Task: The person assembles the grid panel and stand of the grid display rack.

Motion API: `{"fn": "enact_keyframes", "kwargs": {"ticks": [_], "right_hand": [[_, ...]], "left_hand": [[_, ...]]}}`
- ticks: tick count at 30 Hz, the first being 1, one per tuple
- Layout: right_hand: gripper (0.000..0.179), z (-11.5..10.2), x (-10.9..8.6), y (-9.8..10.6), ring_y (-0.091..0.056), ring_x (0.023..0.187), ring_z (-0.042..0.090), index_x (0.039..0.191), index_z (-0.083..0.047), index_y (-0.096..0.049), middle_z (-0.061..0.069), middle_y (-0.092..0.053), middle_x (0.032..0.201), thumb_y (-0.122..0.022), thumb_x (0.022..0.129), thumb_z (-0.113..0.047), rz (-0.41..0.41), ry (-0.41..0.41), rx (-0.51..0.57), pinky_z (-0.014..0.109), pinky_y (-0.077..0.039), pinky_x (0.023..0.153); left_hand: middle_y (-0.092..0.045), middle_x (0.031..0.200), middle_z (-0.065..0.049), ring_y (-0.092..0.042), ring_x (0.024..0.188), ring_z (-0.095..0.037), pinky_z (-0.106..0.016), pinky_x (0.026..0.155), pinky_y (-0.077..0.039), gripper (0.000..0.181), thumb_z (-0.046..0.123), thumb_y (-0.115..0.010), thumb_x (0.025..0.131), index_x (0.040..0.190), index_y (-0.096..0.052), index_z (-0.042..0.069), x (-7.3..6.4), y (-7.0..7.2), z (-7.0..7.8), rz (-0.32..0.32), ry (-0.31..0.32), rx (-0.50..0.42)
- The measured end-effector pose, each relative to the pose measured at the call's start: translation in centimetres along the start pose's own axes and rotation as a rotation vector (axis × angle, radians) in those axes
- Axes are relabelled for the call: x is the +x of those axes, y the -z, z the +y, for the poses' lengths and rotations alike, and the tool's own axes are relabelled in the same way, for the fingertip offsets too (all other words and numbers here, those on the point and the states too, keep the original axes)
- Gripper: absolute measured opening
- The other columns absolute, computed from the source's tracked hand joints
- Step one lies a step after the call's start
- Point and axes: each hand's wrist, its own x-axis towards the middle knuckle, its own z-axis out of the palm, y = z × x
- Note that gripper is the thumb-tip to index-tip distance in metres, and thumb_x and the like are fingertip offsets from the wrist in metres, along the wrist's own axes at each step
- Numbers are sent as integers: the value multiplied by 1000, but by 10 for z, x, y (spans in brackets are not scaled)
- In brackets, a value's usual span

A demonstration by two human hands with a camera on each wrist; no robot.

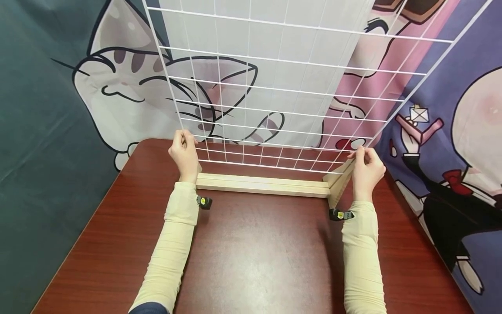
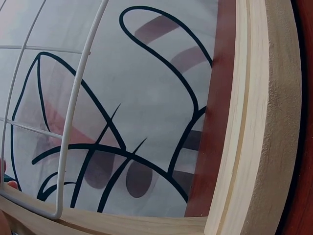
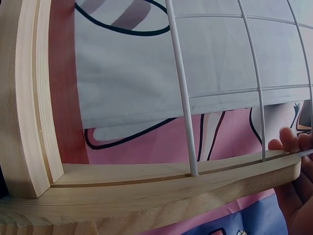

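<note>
A white wire grid panel (image 1: 249, 19) stands up in front of me, tilted in the head view. At its lower left edge my left hand (image 1: 184, 152) pinches the side wire. My right hand (image 1: 366, 170) pinches the side wire opposite, by the tip of the right wooden side piece (image 1: 339, 187). A pale wooden crossbar (image 1: 262, 185) joins the side pieces low down. In the right wrist view the panel's bottom wire (image 3: 182, 88) meets the grooved side piece (image 3: 161, 193). The panel's rounded corner (image 2: 57, 214) overlaps the left side piece (image 2: 146, 223) in the left wrist view.
The wooden stand rests on a reddish-brown table (image 1: 259, 253). Close behind hangs a cloth printed with a cartoon cat (image 1: 129, 100), and a purple printed cloth (image 1: 482, 261) hangs at the right. Small black cameras (image 1: 204, 202) are strapped to both wrists.
</note>
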Motion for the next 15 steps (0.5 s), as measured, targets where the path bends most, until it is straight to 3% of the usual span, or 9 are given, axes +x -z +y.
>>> {"fn": "enact_keyframes", "kwargs": {"ticks": [4, 9, 15], "right_hand": [[26, 1, -1, 1, -51, 59, -17, 72, -15, -70, -39, -54, 57, -58, 93, -23, 1, 0, 20, 10, -33, 68], [26, 2, -1, 3, -52, 60, -19, 69, -27, -67, -38, -54, 57, -58, 92, -21, -9, 8, 31, 9, -34, 71], [24, 1, 0, 4, -48, 61, -21, 77, -12, -71, -43, -51, 58, -56, 94, -21, -36, 26, -5, 9, -31, 68]], "left_hand": [[-61, 63, -21, -49, 53, 4, -14, 51, -29, 20, 7, -50, 93, 74, -55, 3, 0, 1, 1, -28, -3, 11], [-60, 63, -20, -47, 51, 1, -15, 51, -28, 20, 8, -48, 92, 73, -55, 4, -1, 2, 0, -43, 9, 26], [-61, 64, -21, -43, 50, 4, -15, 51, -27, 19, 8, -48, 90, 72, -55, 6, -1, 4, 2, -41, 8, 33]]}}
